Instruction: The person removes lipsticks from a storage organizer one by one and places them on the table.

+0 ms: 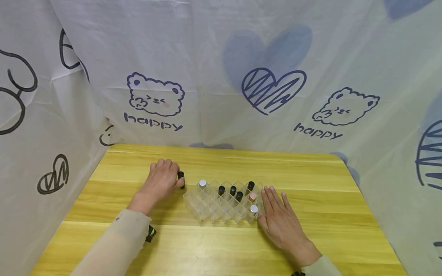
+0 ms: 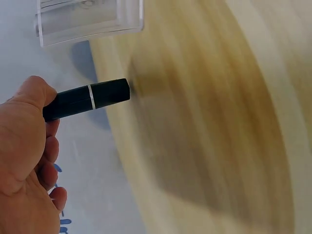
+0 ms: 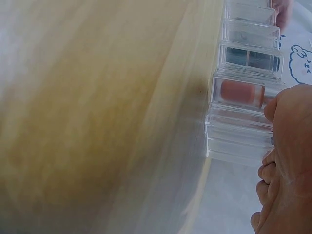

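Note:
My left hand (image 1: 161, 180) pinches a black lipstick tube (image 2: 90, 99) with a thin pale band round its middle. That hand is to the left of a clear lipstick organizer (image 1: 203, 211) with diamond-shaped compartments, apart from it. Several lipsticks stand in the organizer: black-capped ones near the middle, a silver-capped one (image 1: 202, 184) at the back left, and a pinkish-capped one (image 1: 253, 197) and another silver-capped one (image 1: 254, 209) at the right. With fingers fairly straight, my right hand (image 1: 281, 224) lies along the organizer's right end, the thumb touching it.
Both hands work over a yellow wood-grain table (image 1: 207, 253). Behind it and at both sides hangs a pale cloth (image 1: 214, 76) printed with hearts and bears. A dark strap piece (image 1: 150, 234) shows by the left sleeve.

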`<control>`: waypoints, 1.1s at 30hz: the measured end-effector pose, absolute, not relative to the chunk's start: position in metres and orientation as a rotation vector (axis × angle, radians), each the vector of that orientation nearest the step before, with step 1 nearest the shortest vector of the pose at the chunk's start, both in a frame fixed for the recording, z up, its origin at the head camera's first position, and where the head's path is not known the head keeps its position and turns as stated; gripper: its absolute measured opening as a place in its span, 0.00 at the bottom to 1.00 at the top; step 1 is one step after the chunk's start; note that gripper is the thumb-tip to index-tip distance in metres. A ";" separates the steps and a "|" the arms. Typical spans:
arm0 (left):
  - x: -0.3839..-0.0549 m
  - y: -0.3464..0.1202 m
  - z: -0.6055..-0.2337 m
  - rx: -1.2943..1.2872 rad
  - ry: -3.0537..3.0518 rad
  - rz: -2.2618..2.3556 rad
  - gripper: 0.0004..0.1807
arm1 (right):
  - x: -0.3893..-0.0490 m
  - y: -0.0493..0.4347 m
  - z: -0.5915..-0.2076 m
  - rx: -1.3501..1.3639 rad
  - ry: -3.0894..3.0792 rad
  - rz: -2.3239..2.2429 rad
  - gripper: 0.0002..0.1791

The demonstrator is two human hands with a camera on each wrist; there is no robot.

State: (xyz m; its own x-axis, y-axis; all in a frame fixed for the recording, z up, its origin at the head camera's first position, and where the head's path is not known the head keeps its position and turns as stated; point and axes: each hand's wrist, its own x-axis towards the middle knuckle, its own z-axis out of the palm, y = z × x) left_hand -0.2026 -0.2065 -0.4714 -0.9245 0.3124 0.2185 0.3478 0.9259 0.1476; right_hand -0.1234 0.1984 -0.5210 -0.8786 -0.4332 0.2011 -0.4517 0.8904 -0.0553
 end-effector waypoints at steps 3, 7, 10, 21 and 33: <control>-0.203 -0.207 -0.477 -0.490 -2.898 -0.288 0.16 | -0.124 0.199 -0.521 0.677 -2.877 0.149 0.38; -0.204 -0.208 -0.480 -0.479 -2.895 -0.292 0.16 | -0.123 0.198 -0.520 0.671 -2.884 0.161 0.37; -0.204 -0.208 -0.481 -0.482 -2.883 -0.289 0.15 | -0.123 0.198 -0.519 0.663 -2.891 0.171 0.37; -0.207 -0.209 -0.481 -0.488 -2.907 -0.259 0.16 | -0.122 0.198 -0.520 0.662 -2.892 0.181 0.37; -0.206 -0.209 -0.478 -0.481 -2.930 -0.253 0.17 | -0.123 0.197 -0.520 0.662 -2.890 0.185 0.37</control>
